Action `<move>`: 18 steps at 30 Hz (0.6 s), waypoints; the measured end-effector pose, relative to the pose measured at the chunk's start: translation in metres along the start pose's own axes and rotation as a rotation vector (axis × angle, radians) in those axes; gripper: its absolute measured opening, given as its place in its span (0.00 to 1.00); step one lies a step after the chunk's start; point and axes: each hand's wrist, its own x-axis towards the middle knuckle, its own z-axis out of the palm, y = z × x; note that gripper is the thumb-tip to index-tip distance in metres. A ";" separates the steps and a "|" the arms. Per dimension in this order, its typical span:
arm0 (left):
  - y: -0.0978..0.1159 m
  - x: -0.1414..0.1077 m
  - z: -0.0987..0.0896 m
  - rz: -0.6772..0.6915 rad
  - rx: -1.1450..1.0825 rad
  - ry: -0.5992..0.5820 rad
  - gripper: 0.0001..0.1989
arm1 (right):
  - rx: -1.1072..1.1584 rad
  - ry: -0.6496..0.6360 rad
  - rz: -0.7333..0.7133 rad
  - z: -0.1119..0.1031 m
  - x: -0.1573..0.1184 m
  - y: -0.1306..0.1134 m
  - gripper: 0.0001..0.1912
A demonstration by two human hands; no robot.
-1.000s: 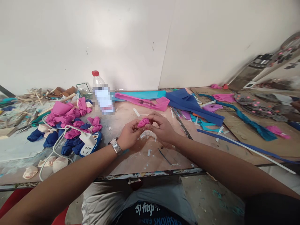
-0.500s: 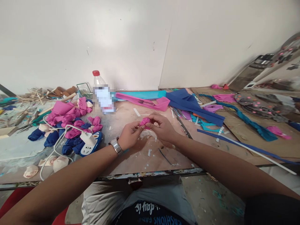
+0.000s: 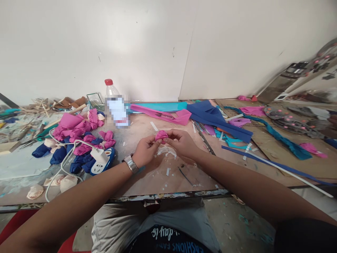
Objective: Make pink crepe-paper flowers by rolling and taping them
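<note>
A small pink crepe-paper rose (image 3: 161, 135) is held between both hands, just above the table. My left hand (image 3: 145, 151), with a metal watch at the wrist, pinches its left side between thumb and fingers. From the right, my right hand (image 3: 181, 142) grips the same rose, its thumb pressed on the near side. The underside of the rose is hidden by the fingers. Beneath the hands lies a whitish, clear scrap (image 3: 166, 151) on the tabletop (image 3: 152, 179).
Pink, blue and cream paper flowers (image 3: 71, 128) lie at left, beside a power strip (image 3: 104, 163) with a white cable. Behind stand a red-capped bottle (image 3: 112, 88) and a blurred phone (image 3: 118, 111). Pink (image 3: 181, 117) and blue paper (image 3: 207, 112) spread behind; a white stick (image 3: 289, 172) lies right.
The pink rose has turned and shifted slightly left in my fingers, showing more of its face. Both hands keep hold of it.
</note>
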 end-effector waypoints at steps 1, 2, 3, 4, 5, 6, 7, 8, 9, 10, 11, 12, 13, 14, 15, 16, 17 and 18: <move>0.000 0.000 0.000 -0.009 0.000 0.003 0.26 | 0.028 0.000 0.013 0.000 0.000 0.001 0.21; 0.000 0.000 0.000 -0.014 0.003 0.009 0.26 | 0.055 -0.004 0.022 0.001 0.000 0.002 0.21; 0.000 0.000 0.000 -0.016 0.007 0.014 0.26 | 0.081 -0.010 0.026 0.001 0.001 0.003 0.21; 0.000 0.000 0.000 -0.015 0.011 0.017 0.25 | 0.106 -0.017 0.027 0.001 0.001 0.003 0.21; -0.001 0.000 0.000 -0.013 0.017 0.018 0.25 | 0.125 -0.022 0.025 0.001 0.001 0.003 0.20; -0.001 -0.001 0.000 -0.012 0.024 0.018 0.25 | 0.134 -0.023 0.022 0.001 0.001 0.003 0.20; 0.000 -0.001 0.000 -0.015 0.027 0.012 0.25 | 0.131 -0.017 0.020 0.001 0.001 0.002 0.20; 0.000 -0.001 0.001 -0.020 0.026 0.006 0.24 | 0.118 -0.005 0.021 0.001 0.001 0.002 0.20; 0.000 -0.001 0.001 -0.025 0.022 -0.001 0.25 | 0.100 0.008 0.023 0.001 0.001 0.001 0.20; 0.000 -0.001 0.001 -0.030 0.014 -0.007 0.25 | 0.080 0.022 0.024 0.001 0.000 0.001 0.20; 0.001 -0.001 0.001 -0.031 0.006 -0.012 0.25 | 0.062 0.030 0.023 0.000 0.000 0.000 0.20; 0.001 -0.001 0.001 -0.029 0.000 -0.014 0.25 | 0.049 0.036 0.020 0.000 0.000 0.000 0.20; 0.001 -0.001 0.001 -0.025 0.000 -0.014 0.25 | 0.040 0.036 0.015 0.000 0.000 -0.001 0.20; 0.001 -0.001 0.000 -0.018 0.005 -0.011 0.25 | 0.035 0.032 0.009 0.000 0.000 -0.001 0.20; 0.000 -0.001 0.000 -0.010 0.013 -0.006 0.25 | 0.031 0.025 0.003 0.000 0.000 -0.001 0.20; 0.000 0.000 -0.001 -0.002 0.022 -0.002 0.25 | 0.027 0.014 -0.001 0.000 -0.001 -0.002 0.20; -0.001 0.000 -0.001 0.002 0.031 -0.002 0.25 | 0.025 0.006 -0.004 0.000 -0.001 -0.002 0.20; -0.002 0.000 -0.001 0.003 0.040 -0.005 0.25 | 0.025 0.002 -0.005 0.000 -0.001 -0.002 0.20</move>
